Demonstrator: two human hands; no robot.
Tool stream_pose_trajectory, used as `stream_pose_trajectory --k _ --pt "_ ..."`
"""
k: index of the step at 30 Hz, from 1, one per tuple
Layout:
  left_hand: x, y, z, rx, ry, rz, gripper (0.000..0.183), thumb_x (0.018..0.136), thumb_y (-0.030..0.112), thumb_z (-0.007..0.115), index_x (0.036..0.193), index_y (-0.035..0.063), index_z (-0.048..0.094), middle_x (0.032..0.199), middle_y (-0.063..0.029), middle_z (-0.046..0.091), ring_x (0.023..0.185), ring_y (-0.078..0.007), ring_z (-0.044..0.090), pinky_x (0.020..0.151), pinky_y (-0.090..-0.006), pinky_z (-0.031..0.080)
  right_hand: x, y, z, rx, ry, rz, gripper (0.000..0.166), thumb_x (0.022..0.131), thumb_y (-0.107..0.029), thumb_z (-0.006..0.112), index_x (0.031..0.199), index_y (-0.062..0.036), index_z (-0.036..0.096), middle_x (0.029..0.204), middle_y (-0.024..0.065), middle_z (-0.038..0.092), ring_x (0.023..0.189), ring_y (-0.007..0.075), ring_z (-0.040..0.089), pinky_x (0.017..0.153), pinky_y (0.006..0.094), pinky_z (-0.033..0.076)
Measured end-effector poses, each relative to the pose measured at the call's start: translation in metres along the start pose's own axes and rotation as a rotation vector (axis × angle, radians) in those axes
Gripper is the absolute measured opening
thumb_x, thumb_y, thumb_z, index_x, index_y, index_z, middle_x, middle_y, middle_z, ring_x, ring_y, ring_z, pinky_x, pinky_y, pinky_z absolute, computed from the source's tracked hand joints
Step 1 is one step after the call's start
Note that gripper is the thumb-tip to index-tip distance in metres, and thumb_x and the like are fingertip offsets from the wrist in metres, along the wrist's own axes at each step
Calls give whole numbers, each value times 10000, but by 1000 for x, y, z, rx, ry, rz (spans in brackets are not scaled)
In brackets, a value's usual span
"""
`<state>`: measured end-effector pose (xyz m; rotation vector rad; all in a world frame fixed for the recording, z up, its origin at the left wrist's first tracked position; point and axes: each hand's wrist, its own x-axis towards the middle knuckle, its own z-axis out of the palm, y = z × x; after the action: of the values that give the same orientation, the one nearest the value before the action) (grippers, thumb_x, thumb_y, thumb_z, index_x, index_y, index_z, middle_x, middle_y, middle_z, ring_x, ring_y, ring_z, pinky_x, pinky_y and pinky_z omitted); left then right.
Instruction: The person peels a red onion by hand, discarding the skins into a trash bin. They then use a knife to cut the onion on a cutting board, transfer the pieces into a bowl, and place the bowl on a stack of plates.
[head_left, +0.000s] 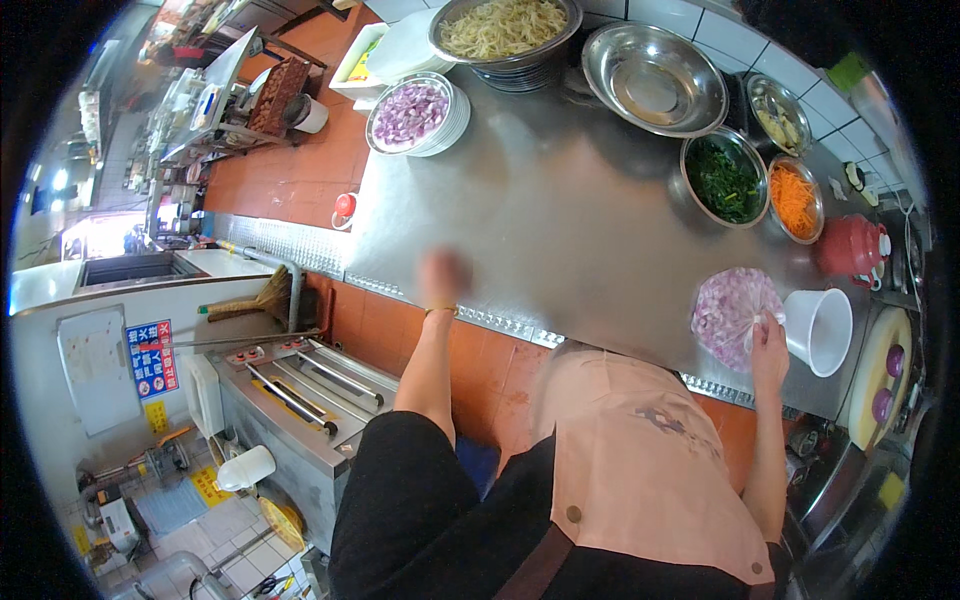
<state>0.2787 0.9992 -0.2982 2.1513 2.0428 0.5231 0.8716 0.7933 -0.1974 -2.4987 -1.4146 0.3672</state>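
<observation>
My right hand (769, 351) grips the gathered neck of a clear plastic bag (733, 315) full of chopped red onion. The bag rests on the stainless steel worktop (555, 225), close to the front edge. Right beside it stands a white plastic tub (816, 330). My left hand (444, 276) is over the front left part of the worktop, badly blurred, so its fingers cannot be made out. Farther back on the left, chopped red onion fills the top of a stack of white bowls (450, 124).
Along the back are a steel bowl of bean sprouts (502, 30) and a shallow steel basin (652, 79). To the right sit bowls of chopped greens (724, 180) and shredded carrot (793, 201), a red jug (851, 246), and a round board with onion pieces (881, 382).
</observation>
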Motion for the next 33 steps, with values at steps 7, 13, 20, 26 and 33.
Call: stream_pose_trajectory --k 7,13,20,26,33 --pt "-11 -40 4 -453 222 -501 162 976 82 557 1070 34 679 967 -90 648 823 -192 652 739 -314 526 -35 -29 -9 105 39 31 386 915 -115 602 1295 -50 578 1103 160 646 904 301 660 785 411 519" --pt "-11 -40 13 -75 58 -126 147 918 75 610 1045 46 677 898 -117 621 876 -239 651 777 -339 534 -47 -17 12 53 70 -63 410 888 -67 618 1296 -50 584 1124 157 656 918 302 666 774 395 536" --pt "12 -50 -1 -65 -244 -186 60 889 61 621 882 27 573 787 -102 615 704 -249 569 671 -384 495 -44 -41 3 63 180 -141 279 893 -129 638 1160 -52 638 994 168 680 820 332 690 699 435 553" --pt "39 143 23 -680 -125 216 67 936 30 618 1002 41 619 885 -37 633 816 -96 590 710 -248 495 -59 64 -35 617 422 461 310 946 -176 613 1200 2 614 882 143 698 674 201 670 594 334 538" --pt "-34 535 -25 -1022 -478 777 135 842 2 671 961 61 644 883 -108 620 808 -282 646 687 -360 521 2 139 -81 921 292 765 355 901 -119 655 1195 66 583 803 146 680 602 177 661 517 294 538"
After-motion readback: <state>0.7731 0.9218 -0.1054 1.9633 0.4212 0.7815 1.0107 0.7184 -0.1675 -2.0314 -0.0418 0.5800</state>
